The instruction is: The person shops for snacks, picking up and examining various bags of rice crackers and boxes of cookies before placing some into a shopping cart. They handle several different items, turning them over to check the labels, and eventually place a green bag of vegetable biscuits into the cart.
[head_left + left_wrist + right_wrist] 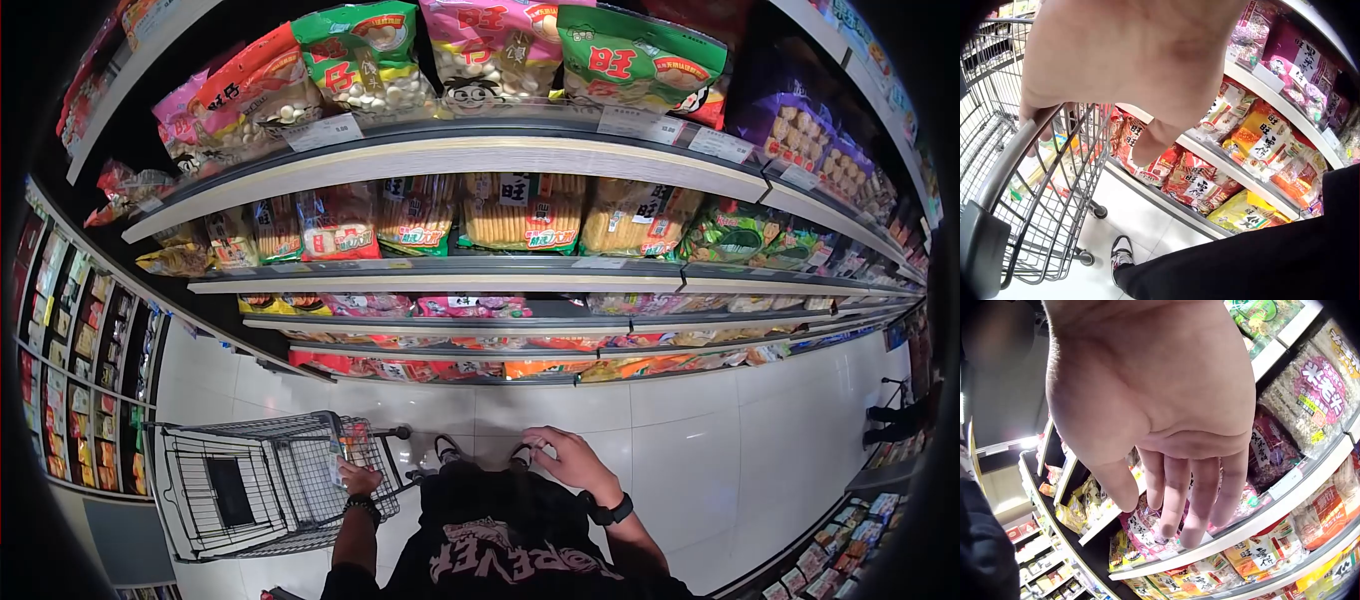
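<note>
My left hand [360,478] is at the near side of a grey wire shopping cart [290,455]. The left wrist view shows its fingers curled over the cart's grey handle bar [1007,159], while the thumb points away from the bar. Packaged goods [1047,169] lie inside the cart, seen through its wires. In front of my body hangs my right hand [575,465], holding nothing. Its fingers [1200,500] hang loose and slightly bent in the right wrist view, with shelved snack bags [1147,528] behind them.
Long shelves of snacks stretch across the front, with puffed-snack bags [645,60] on top and rice cracker packs [525,210] below. Another shelf unit [85,350] stands at left. Pale floor tiles [690,420] lie before the shelves. A person's dark-clothed legs [895,420] show at far right.
</note>
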